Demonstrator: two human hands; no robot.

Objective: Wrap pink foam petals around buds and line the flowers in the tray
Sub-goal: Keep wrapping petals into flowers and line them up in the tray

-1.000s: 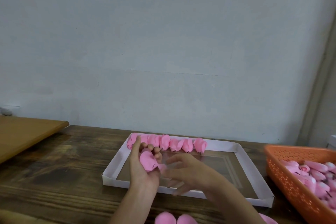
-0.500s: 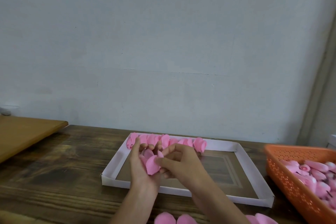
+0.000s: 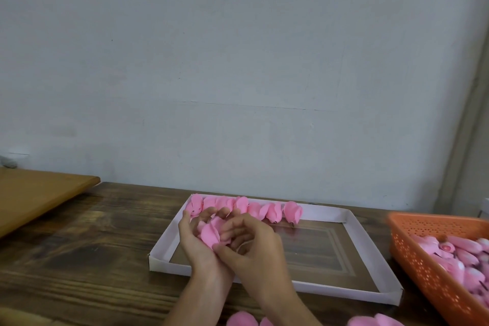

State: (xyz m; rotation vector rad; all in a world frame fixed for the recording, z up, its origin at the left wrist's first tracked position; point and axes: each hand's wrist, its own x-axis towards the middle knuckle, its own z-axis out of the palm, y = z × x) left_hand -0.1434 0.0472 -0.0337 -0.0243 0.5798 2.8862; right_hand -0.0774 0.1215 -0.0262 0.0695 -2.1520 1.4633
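Note:
A pink foam flower [image 3: 211,232] sits between both hands, above the near left part of the white tray [image 3: 367,241]. My left hand [image 3: 197,242] cups it from the left with fingers curled behind it. My right hand [image 3: 254,249] pinches its right side with thumb and fingertips. A row of finished pink flowers [image 3: 264,210] lines the tray's far wall, from the left corner to about the middle.
An orange perforated basket [image 3: 423,259] with pink buds stands at the right. Loose pink petals [image 3: 242,320] lie at the near table edge. A lighter wooden board [image 3: 34,196] lies at the far left of the dark wooden table [image 3: 79,246].
My right hand has closed in on the flower and now pinches it; a second ago it hovered open beside it. Both hands sit slightly lower over the tray.

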